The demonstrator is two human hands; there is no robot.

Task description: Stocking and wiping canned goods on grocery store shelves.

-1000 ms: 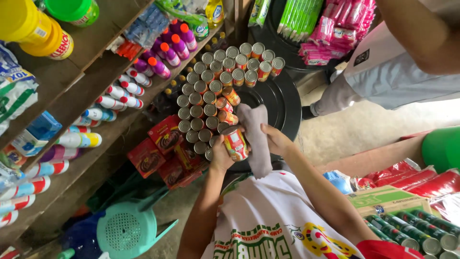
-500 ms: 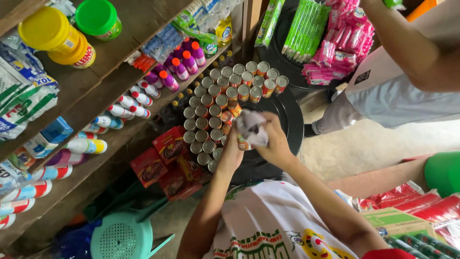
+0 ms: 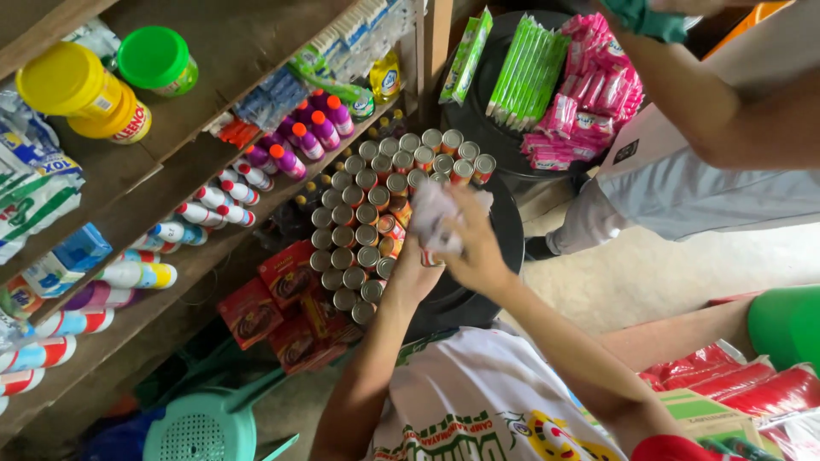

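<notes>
Head view: wooden shelves fill the left side, stocked with bottles and tubs. Beside them a black drum carries rows of cans on its lid. A second person's arm crosses the top right. The right hand is closed around a pale cloth, its fingers curled over the crumpled fabric. The left hand grips a can from below; only a sliver of the can shows between both hands, with the cloth pressed against its top, just above the drum lid.
</notes>
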